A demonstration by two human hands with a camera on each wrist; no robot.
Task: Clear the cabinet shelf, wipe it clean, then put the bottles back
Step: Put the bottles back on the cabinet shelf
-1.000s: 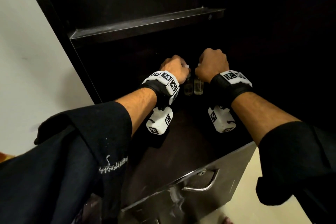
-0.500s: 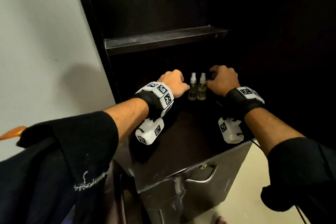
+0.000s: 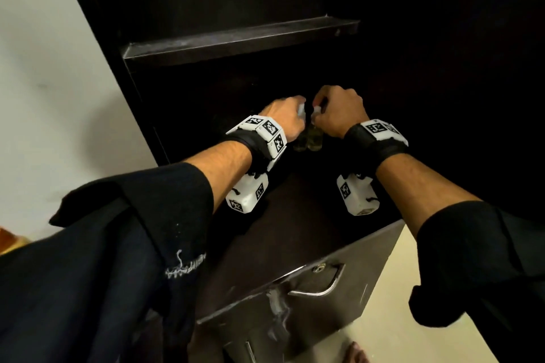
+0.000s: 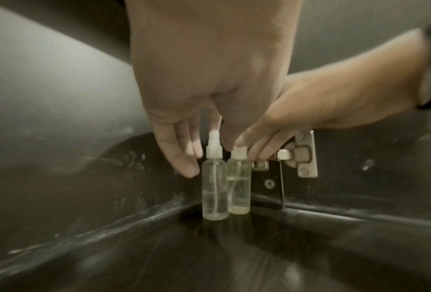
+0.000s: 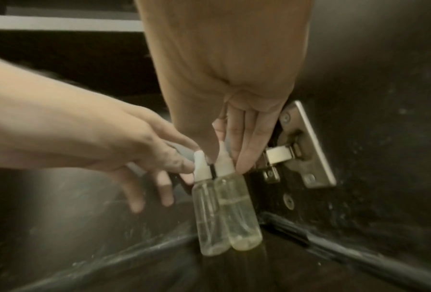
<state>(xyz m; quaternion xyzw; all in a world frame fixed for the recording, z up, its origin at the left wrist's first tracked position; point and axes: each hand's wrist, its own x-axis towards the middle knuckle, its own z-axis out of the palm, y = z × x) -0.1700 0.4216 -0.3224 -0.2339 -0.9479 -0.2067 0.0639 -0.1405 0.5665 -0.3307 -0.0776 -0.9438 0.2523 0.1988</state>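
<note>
Two small clear spray bottles with white nozzles stand upright and touching in the back corner of the dark lower shelf. The left bottle holds clear liquid, the right bottle a yellowish one. My left hand reaches down over the left bottle and pinches its nozzle between thumb and fingers. My right hand pinches the right bottle's nozzle, thumb in front and fingers behind. In the head view the hands hide the nozzles and only the bottle bodies show.
A metal door hinge is fixed to the cabinet wall just right of the bottles. A second dark shelf runs above. Below the lower shelf's front edge is a steel drawer with a handle. A white wall borders the cabinet's left.
Half a second ago both hands rested beside the bottles with the nozzles showing between them. Now both hands have closed in over the nozzles and hold them.
</note>
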